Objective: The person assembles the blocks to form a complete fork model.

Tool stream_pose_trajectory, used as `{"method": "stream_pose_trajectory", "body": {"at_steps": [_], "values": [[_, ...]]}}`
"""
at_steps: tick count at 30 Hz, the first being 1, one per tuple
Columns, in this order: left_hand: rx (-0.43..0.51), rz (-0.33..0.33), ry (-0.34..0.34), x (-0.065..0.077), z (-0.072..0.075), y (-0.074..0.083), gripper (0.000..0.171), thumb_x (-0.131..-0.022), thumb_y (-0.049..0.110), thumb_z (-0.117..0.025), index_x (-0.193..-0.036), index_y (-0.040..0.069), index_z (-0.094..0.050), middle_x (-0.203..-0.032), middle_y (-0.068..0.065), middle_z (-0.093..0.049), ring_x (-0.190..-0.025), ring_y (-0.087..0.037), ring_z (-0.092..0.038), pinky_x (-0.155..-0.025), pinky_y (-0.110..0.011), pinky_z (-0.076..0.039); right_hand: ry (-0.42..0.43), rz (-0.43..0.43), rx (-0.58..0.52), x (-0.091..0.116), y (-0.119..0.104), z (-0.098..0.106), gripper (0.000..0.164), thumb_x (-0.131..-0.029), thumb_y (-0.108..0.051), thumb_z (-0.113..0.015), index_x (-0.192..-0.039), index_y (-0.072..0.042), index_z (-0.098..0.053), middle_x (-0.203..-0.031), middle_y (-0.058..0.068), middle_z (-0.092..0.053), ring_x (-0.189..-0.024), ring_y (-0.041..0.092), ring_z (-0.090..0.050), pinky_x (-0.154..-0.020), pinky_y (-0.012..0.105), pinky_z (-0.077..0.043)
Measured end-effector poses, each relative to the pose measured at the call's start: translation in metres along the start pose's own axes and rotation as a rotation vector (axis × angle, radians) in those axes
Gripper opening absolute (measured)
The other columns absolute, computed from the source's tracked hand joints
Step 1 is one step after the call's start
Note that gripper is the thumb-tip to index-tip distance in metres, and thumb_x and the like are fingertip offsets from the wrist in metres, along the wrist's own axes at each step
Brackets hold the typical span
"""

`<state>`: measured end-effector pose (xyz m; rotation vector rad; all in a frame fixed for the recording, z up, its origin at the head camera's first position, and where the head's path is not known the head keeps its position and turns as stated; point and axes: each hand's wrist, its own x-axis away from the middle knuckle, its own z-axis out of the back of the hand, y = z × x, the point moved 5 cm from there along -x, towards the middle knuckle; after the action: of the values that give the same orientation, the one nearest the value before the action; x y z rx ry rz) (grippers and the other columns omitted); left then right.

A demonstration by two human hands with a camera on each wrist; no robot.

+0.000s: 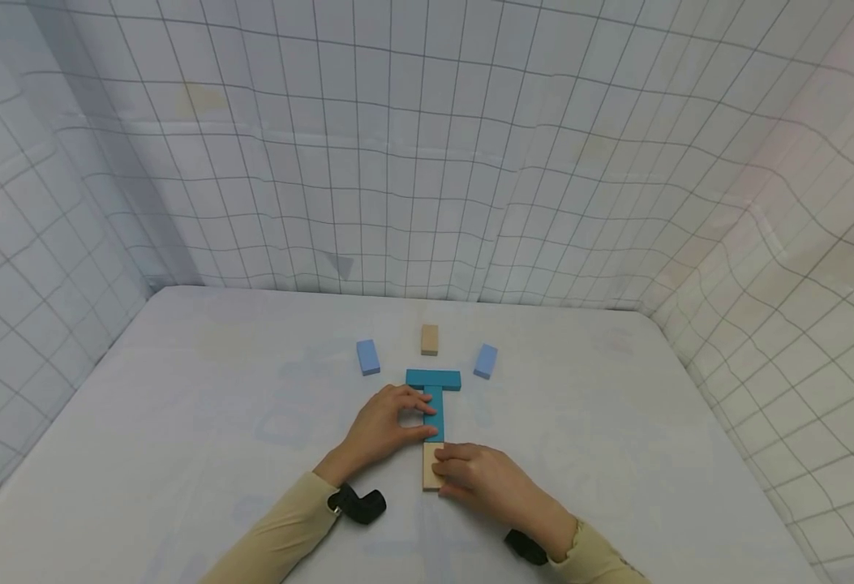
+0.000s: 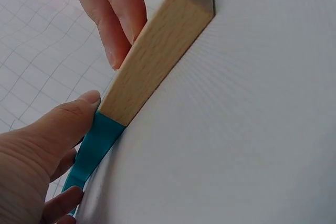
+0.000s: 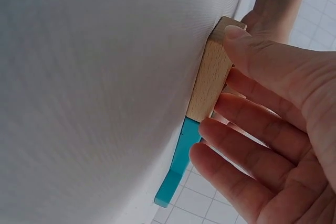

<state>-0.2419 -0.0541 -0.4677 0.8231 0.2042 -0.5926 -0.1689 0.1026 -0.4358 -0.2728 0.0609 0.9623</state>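
Observation:
Two teal blocks form a T in the head view: a crosswise block (image 1: 434,380) and a lengthwise teal block (image 1: 435,401) against it. A plain wooden block (image 1: 429,480) continues the stem, end to end with the teal one. My left hand (image 1: 386,422) holds the lengthwise teal block from the left, its thumb near the seam and fingers farther up. With its thumb by the near end and fingertips along the top, my right hand (image 1: 488,483) holds the wooden block (image 3: 210,72). The right palm hides nothing of the seam (image 2: 113,119).
Beyond the T stand a small wooden block (image 1: 430,339) and two blue blocks, one on the left (image 1: 368,357) and one on the right (image 1: 486,361). A white cloth covers the table (image 1: 215,405). Gridded sheets (image 1: 412,162) rise behind and at both sides.

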Motion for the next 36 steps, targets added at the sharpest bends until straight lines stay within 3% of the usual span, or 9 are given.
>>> {"method": "stream_pose_trajectory", "body": {"at_steps": [17, 25, 36], "values": [[-0.024, 0.006, -0.011, 0.000, -0.001, -0.001, 0.029, -0.078, 0.041, -0.077, -0.101, 0.022, -0.075, -0.117, 0.005, -0.064, -0.108, -0.016, -0.053, -0.090, -0.039, -0.044, 0.038, 0.022, 0.043, 0.003, 0.000, -0.001, 0.026, -0.088, -0.023, -0.071, -0.110, -0.010, -0.071, -0.118, 0.005, -0.064, -0.106, 0.016, -0.061, -0.084, 0.031, -0.051], [-0.023, 0.003, -0.010, 0.000, 0.000, 0.000, 0.029, -0.078, 0.039, -0.077, -0.101, 0.022, -0.074, -0.117, 0.006, -0.063, -0.110, -0.017, -0.053, -0.092, -0.040, -0.043, 0.100, 0.039, 0.107, 0.002, -0.004, 0.002, 0.013, -0.084, -0.023, -0.074, -0.094, -0.015, -0.075, -0.103, -0.003, -0.069, -0.100, 0.013, -0.062, -0.080, 0.034, -0.052], [-0.012, -0.023, -0.024, 0.001, -0.002, -0.001, 0.026, -0.081, 0.038, -0.075, -0.101, 0.022, -0.073, -0.119, 0.006, -0.060, -0.109, -0.016, -0.052, -0.093, -0.041, -0.042, 0.179, 0.077, 0.227, 0.001, -0.010, 0.006, 0.010, -0.078, -0.025, -0.079, -0.085, -0.018, -0.076, -0.089, -0.007, -0.070, -0.090, 0.010, -0.064, -0.073, 0.027, -0.050]]}}
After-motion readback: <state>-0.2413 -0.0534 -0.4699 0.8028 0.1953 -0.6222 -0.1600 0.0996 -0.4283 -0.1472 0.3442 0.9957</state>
